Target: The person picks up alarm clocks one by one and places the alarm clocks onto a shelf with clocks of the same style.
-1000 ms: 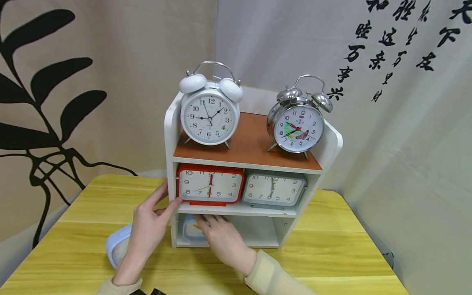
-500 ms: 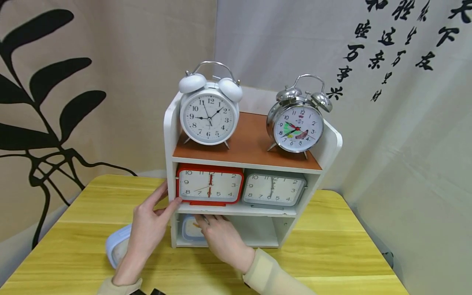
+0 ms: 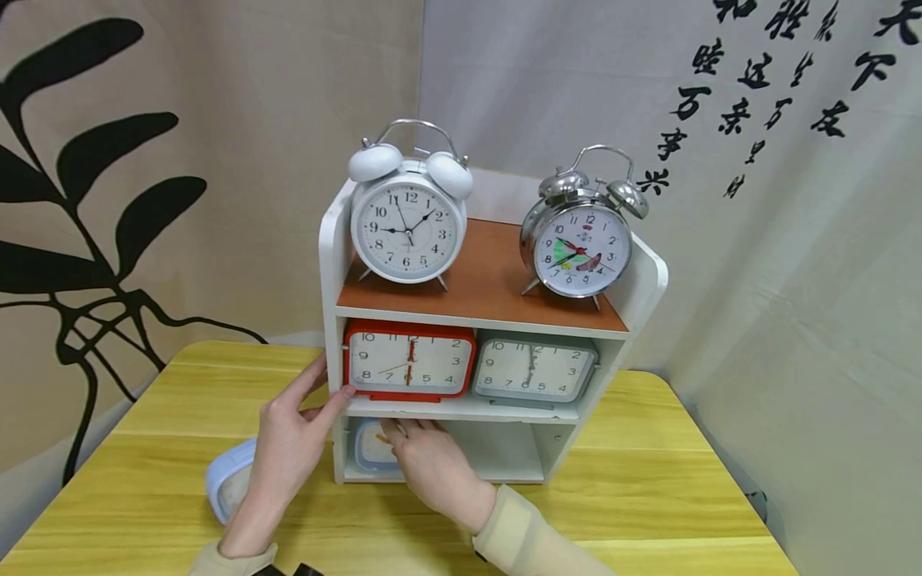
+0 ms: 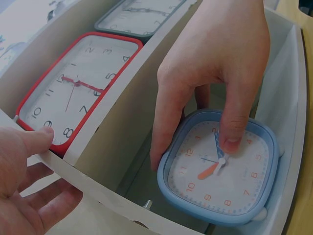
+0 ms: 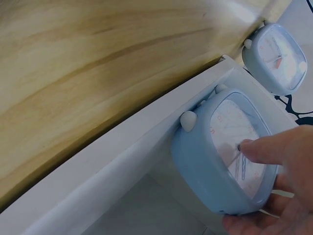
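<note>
My right hand (image 3: 442,472) reaches into the bottom compartment of a small white shelf (image 3: 338,320). It pinches a light-blue alarm clock (image 4: 230,193), thumb on the clock's face and the other fingers behind its top edge. In the right wrist view the clock's small white feet (image 5: 189,121) lie close to the shelf's bottom board. My left hand (image 3: 291,436) grips the shelf's left side panel, its thumb at the front edge beside a red-framed clock (image 3: 374,368). The other left fingers lie along the outer side.
A grey-framed clock (image 3: 504,372) stands right of the red one. On the brown top board (image 3: 490,272) are a white twin-bell clock (image 3: 409,232) and a silver twin-bell clock (image 3: 583,252). Another light-blue clock (image 3: 219,480) sits on the wooden table (image 3: 684,480), left of the shelf.
</note>
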Demonstrator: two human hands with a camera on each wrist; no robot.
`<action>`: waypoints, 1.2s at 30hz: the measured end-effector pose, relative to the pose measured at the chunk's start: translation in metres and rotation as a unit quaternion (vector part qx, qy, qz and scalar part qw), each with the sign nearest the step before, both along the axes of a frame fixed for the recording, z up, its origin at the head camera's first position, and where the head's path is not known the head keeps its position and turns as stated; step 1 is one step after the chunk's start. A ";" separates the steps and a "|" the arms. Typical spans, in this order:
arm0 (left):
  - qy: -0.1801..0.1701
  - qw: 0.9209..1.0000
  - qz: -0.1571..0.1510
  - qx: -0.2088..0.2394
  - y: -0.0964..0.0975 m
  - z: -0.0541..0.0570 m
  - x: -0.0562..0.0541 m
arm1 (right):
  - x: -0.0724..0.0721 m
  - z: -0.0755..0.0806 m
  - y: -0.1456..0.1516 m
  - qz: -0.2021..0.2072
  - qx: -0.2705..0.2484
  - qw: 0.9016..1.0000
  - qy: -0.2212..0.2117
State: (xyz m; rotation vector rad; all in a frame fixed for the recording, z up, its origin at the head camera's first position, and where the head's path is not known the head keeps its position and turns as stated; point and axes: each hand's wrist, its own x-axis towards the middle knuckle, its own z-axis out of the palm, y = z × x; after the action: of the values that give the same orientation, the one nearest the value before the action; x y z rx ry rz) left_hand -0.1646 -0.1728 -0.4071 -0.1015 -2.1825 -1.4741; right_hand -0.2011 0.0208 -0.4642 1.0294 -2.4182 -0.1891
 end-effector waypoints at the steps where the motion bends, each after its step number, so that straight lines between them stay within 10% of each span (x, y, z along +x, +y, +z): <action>1: 0.000 1.000 0.000 0.001 0.000 0.000 0.000 | 0.000 0.000 0.000 0.000 0.001 1.000 0.000; 21: -0.006 1.000 -0.015 0.010 0.005 0.000 0.000 | 0.007 -0.004 0.012 0.018 -0.052 0.997 -0.056; 36: 0.036 0.999 0.004 0.007 -0.010 0.009 0.007 | 0.050 0.015 0.036 0.129 -0.116 0.984 0.034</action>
State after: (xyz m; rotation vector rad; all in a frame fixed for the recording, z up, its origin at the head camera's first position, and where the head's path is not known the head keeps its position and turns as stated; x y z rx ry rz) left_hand -0.1572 -0.1828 -0.3984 -0.1386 -2.1123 -1.4573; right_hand -0.1512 0.0564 -0.4495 1.1914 -2.1587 0.1416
